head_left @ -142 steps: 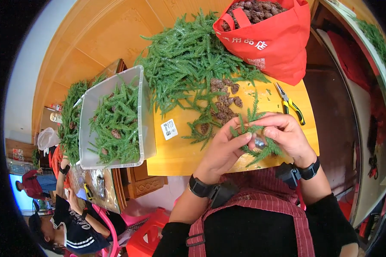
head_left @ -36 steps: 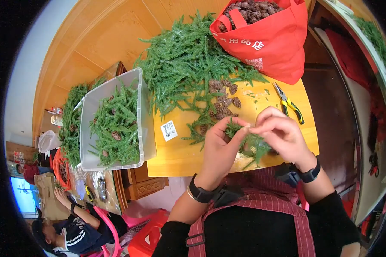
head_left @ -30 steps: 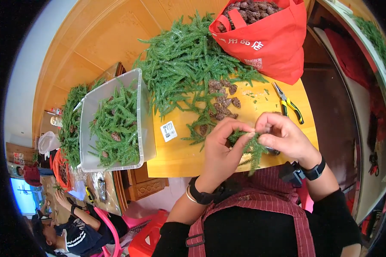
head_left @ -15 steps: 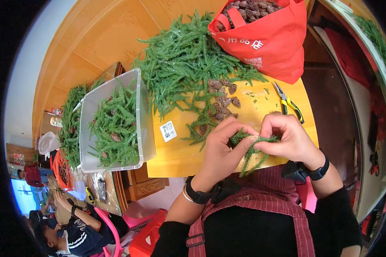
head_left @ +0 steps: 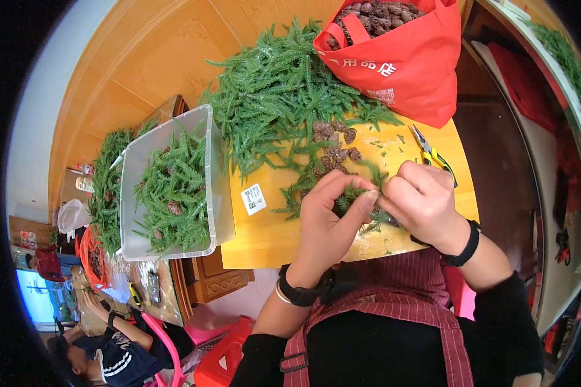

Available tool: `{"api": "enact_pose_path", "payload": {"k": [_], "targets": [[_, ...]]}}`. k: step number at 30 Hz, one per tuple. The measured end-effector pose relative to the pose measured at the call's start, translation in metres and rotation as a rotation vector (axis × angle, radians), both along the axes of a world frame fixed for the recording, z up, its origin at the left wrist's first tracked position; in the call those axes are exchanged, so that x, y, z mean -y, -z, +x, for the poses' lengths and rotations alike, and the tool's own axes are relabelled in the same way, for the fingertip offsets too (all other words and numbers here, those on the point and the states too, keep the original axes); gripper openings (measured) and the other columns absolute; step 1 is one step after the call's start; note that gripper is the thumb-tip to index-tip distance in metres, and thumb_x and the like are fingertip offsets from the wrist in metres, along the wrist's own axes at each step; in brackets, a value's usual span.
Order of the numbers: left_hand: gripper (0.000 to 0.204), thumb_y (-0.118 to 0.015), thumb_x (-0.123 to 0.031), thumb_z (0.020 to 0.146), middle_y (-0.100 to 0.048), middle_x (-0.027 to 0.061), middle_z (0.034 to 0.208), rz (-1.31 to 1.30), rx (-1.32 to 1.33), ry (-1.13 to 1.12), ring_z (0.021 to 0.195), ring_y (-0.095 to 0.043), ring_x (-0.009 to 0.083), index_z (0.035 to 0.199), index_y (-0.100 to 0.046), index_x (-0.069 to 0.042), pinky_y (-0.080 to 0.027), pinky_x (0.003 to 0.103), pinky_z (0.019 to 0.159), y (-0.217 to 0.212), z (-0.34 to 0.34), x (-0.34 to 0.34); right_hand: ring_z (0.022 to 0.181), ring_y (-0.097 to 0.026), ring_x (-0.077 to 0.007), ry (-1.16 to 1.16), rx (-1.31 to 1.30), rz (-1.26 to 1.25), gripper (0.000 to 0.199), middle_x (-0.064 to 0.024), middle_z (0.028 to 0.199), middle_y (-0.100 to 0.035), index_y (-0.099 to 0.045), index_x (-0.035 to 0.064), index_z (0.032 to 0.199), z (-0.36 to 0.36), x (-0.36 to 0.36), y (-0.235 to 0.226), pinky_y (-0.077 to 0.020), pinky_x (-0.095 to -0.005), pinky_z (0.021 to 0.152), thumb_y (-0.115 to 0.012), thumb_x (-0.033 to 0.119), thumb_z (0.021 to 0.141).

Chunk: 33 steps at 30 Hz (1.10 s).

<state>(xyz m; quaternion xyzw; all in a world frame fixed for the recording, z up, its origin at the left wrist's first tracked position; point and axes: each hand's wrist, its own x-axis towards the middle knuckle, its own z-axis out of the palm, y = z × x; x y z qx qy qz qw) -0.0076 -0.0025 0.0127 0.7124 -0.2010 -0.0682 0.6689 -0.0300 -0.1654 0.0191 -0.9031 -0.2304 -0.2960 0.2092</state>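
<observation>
Over the near part of the yellow tabletop [head_left: 265,248], both my hands work on one green artificial pine sprig [head_left: 348,200]. My left hand [head_left: 329,222] pinches it between thumb and forefinger. Right beside those fingertips, my right hand [head_left: 426,206] is closed with curled fingers on the same sprig, partly hiding it. Green needles stick out above and below the fingers. Just beyond my hands lie several brown pine cones [head_left: 334,155], and a big heap of pine sprigs [head_left: 277,90] covers the far part of the table.
A clear plastic bin [head_left: 212,161] of sprigs with cones stands to the left. At the far right is a red bag [head_left: 400,71] full of cones. Yellow-and-black pliers [head_left: 432,155] and a white label [head_left: 253,198] lie on the table. Another person [head_left: 119,351] sits at lower left.
My right hand has turned over and its fingers have curled into a fist-like grip. The sprig has turned, with needles now pointing up between the hands. My left hand keeps its pinch.
</observation>
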Motion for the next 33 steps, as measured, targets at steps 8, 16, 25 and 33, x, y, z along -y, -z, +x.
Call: {"api": "enact_pose_path", "payload": {"k": [8, 16, 25, 33], "targets": [[0.006, -0.056, -0.001, 0.084, -0.051, 0.0039, 0.082, -0.095, 0.004, -0.102, 0.063, -0.054, 0.0089, 0.089, -0.055, 0.002, -0.043, 0.020, 0.058, 0.011, -0.004, -0.005, 0.063, -0.058, -0.0174, -0.069, -0.233, 0.435, 0.021, -0.0066, 0.069, -0.055, -0.053, 0.0021, 0.076, 0.011, -0.008, 0.007, -0.0473, -0.0280, 0.057, -0.069, 0.003, 0.063], [0.007, -0.058, 0.001, 0.082, -0.050, 0.0070, 0.086, -0.069, 0.285, -0.092, 0.064, -0.056, 0.0113, 0.088, -0.056, 0.000, -0.045, 0.021, 0.057, 0.022, 0.000, -0.014, 0.082, -0.054, -0.0101, -0.179, -0.723, 0.999, 0.015, -0.0043, 0.087, -0.057, -0.054, 0.0003, 0.084, -0.016, -0.007, 0.011, -0.0424, -0.0236, 0.076, -0.065, 0.003, 0.075], [0.015, -0.065, 0.003, 0.070, -0.058, 0.0062, 0.079, -0.089, 0.284, -0.063, 0.073, -0.054, 0.0181, 0.083, -0.061, -0.003, -0.042, 0.026, 0.065, 0.018, -0.001, -0.014, 0.082, -0.053, -0.0089, -0.306, -0.883, 1.294, 0.017, -0.0013, 0.090, -0.055, -0.058, -0.0019, 0.096, -0.023, -0.009, 0.009, -0.0415, -0.0224, 0.076, -0.060, 0.001, 0.080], [0.015, -0.065, 0.003, 0.070, -0.058, 0.0065, 0.077, -0.057, 0.291, -0.078, 0.071, -0.054, 0.0183, 0.082, -0.062, -0.003, -0.042, 0.026, 0.063, 0.014, -0.002, -0.011, 0.079, -0.052, -0.0060, -0.250, -0.918, 1.536, 0.017, 0.0003, 0.087, -0.057, -0.060, 0.0018, 0.096, -0.024, -0.017, 0.008, -0.0419, -0.0194, 0.071, -0.062, 0.001, 0.080]]}}
